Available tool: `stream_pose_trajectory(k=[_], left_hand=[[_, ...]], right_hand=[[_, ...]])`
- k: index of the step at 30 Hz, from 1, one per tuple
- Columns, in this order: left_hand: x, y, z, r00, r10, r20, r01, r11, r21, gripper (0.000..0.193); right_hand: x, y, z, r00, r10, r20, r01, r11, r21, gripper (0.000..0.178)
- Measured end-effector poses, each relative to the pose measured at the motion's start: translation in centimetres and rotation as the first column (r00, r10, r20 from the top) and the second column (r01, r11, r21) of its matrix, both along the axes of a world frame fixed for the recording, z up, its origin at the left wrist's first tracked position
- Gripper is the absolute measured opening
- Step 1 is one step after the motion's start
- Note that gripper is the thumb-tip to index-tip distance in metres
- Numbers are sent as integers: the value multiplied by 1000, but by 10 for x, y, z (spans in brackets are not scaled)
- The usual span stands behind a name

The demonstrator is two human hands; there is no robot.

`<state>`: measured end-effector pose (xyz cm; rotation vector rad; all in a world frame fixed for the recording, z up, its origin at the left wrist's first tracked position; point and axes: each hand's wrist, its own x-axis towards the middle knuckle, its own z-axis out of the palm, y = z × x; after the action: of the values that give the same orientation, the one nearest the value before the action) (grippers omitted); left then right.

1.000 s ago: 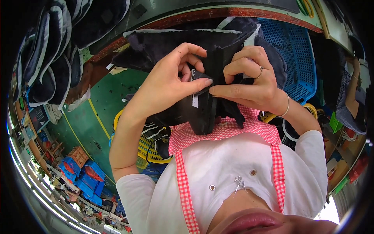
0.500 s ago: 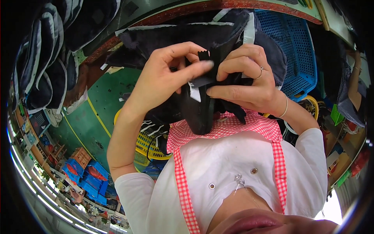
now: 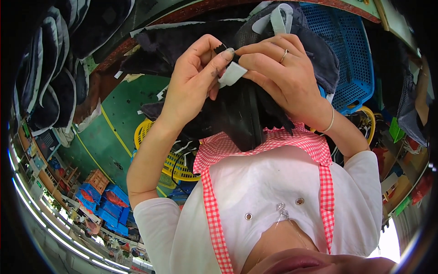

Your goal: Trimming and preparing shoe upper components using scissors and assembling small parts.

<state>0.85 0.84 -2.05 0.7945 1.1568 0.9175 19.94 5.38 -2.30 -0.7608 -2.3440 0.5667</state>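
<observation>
Thumb and fingers of my left hand (image 3: 194, 80) pinch the zigzag-cut edge of a black fabric piece (image 3: 235, 121). Opposite it, my right hand (image 3: 285, 75) is closed on the same piece, its fingertips near the left thumb. Between the two hands a small white tag (image 3: 233, 73) sticks out. Below them the black material hangs down over the red-and-white checked apron (image 3: 264, 141). Dark plush pieces with white edging (image 3: 173, 43) lie beyond my hands, and a white strip (image 3: 281, 18) loops up at the far side. My right fingertips are partly hidden behind the fabric.
A blue plastic basket (image 3: 340, 55) stands at the far right. Yellow baskets (image 3: 175, 166) sit low on both sides. Dark plush pieces (image 3: 50, 68) hang at the far left. Blue crates (image 3: 109, 208) stand farther off on the left.
Both hands have moved slightly away from my body and closer together. The right fingers have shifted from spread to gathered on the fabric. The white tag has turned up between the hands.
</observation>
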Motion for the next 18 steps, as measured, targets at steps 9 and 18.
stream_pose_trajectory(k=[9, 18], left_hand=[[6, -7, 9, 998, 63, -3, -63, 998, -26, 13], [11, -16, 22, 983, 71, 168, -43, 985, -165, 14]], right_hand=[[-3, 4, 2, 998, 1, 55, -2, 1000, 17, 16], [13, -4, 10, 996, 19, -83, -26, 996, -88, 20]])
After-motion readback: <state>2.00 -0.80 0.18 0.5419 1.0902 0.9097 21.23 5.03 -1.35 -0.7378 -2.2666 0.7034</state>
